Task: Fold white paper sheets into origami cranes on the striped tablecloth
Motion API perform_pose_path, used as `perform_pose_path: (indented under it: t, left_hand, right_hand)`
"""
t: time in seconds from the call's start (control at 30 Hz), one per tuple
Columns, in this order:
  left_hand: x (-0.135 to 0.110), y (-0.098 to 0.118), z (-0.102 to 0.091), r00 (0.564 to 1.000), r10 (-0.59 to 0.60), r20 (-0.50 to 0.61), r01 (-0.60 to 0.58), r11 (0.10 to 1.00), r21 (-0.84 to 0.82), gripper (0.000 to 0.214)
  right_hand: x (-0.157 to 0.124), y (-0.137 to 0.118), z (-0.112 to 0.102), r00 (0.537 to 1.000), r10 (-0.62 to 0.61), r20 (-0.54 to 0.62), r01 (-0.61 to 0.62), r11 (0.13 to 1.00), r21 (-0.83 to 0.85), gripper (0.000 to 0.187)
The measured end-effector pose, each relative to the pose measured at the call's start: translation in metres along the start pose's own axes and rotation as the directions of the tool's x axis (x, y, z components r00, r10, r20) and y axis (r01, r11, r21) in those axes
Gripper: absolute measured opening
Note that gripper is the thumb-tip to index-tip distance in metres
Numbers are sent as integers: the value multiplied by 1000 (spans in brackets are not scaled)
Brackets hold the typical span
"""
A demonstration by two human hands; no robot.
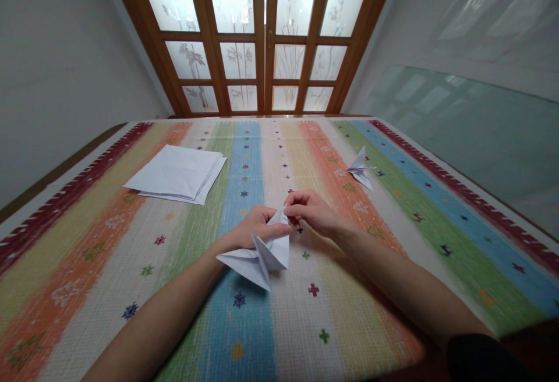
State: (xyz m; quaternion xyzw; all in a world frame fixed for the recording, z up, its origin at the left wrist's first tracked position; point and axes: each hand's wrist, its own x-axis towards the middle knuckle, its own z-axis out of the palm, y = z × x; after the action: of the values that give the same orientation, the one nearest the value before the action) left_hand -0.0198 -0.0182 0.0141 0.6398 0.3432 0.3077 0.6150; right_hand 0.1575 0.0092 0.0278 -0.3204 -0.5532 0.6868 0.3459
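Note:
A partly folded white paper figure (266, 257) is held over the striped cloth at the centre. My left hand (255, 229) grips its upper part with the fingers curled round it. My right hand (312, 210) pinches the figure's top tip between thumb and fingers. Two pointed flaps of the figure hang down toward me. A finished white paper bird (361, 169) lies on the orange stripe, farther back and to the right of my hands.
A stack of white paper sheets (179, 173) lies at the back left of the striped tablecloth (131, 265). Wooden doors with frosted glass (262, 32) stand behind the table. A glass panel (480, 126) leans at the right.

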Motion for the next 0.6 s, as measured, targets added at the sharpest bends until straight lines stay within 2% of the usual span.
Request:
perform_pose_path:
  t: [0.17,0.3,0.4,0.6]
  left_hand:
    - [1,0,-1,1000,15,-9,-15,1000,-11,35]
    - [2,-2,-1,999,19,-32,-19,1000,-1,36]
    - [2,0,2,998,-6,-59,7,1000,15,34]
    - [3,5,7,989,-69,-133,76,996,44,20]
  right_hand:
    - [-1,-1,5,998,-19,-53,18,1000,-21,17]
    - [-2,-2,5,1000,-23,-20,21,998,-62,20]
    - [-3,-1,3,1000,-27,6,27,991,-133,24]
    - [0,2,0,997,-65,-35,56,977,-207,29]
